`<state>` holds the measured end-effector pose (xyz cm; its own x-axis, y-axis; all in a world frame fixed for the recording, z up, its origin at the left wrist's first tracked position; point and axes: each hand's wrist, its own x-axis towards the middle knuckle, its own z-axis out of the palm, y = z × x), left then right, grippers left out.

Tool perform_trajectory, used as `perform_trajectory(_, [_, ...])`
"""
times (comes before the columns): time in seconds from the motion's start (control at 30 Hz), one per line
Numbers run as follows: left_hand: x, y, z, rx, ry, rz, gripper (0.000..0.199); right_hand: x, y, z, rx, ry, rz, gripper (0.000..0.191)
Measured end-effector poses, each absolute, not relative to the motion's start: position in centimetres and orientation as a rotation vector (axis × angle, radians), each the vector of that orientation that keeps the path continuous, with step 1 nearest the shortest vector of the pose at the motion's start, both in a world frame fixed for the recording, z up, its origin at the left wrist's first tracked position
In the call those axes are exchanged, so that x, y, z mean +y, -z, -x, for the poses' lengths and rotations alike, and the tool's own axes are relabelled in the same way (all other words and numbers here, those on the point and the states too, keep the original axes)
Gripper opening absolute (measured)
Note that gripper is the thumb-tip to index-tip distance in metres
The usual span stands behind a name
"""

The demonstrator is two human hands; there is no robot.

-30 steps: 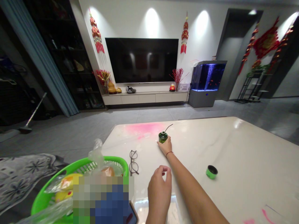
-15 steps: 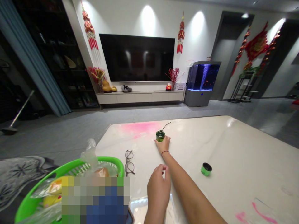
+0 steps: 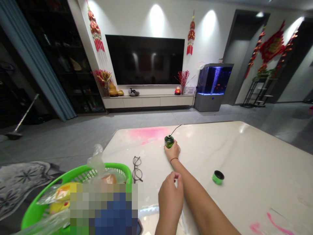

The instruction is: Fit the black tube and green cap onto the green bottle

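Observation:
My right hand [image 3: 172, 150] is stretched far across the table, its fingers wrapped around a small green glass bottle [image 3: 169, 141]. The bottle looks upright, and a thin dark stick [image 3: 176, 130] leans out of its neck to the right. Closer to me, my left hand [image 3: 171, 194] hovers beside the right forearm with its fingers curled and thumb bent in. A tiny dark red spot shows between thumb and fingers; what it is I cannot make out. To the right lies a short green cap [image 3: 218, 177] with a black inside, its opening facing up.
A pair of glasses [image 3: 137, 169] lies left of my hands on the pale table [image 3: 244, 153]. Beside it stands a green basket [image 3: 31, 209] with bagged items, partly blurred out. Pink stains [image 3: 149, 133] mark the far edge. A television [image 3: 146, 60] and fish tank [image 3: 215, 80] are beyond.
The view has shifted slightly, so everything sits a little further right. My right hand stays on the bottle, and my left hand stays curled near the right forearm.

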<state>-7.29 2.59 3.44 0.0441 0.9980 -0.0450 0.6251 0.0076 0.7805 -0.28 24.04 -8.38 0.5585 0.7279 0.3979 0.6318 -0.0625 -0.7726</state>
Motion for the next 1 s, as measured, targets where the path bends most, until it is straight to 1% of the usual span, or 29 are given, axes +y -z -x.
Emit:
perform_trajectory(0.2, [2.59, -3.58, 7.22, 1.643, -0.764, -1.682, 0.025, 23.95, 8.19, 0.37, -1.145, -0.151, 1.794, 0.057])
perform_trajectory(0.4, [2.44, -3.7, 7.15, 1.649, -0.767, -1.7, 0.026, 24.09, 8.36, 0.37, -1.087, -0.112, 1.785, 0.065])
perform_trajectory(0.83, [2.4, -3.74, 7.3, 1.65, -0.781, -1.698, 0.026, 24.18, 8.46, 0.21, -1.178, -0.138, 1.848, 0.053])
perform_trajectory(1.0, [2.37, -3.81, 7.32, 1.659, -0.778, -1.703, 0.025, 24.09, 8.42, 0.27, -1.222, -0.154, 1.85, 0.055])
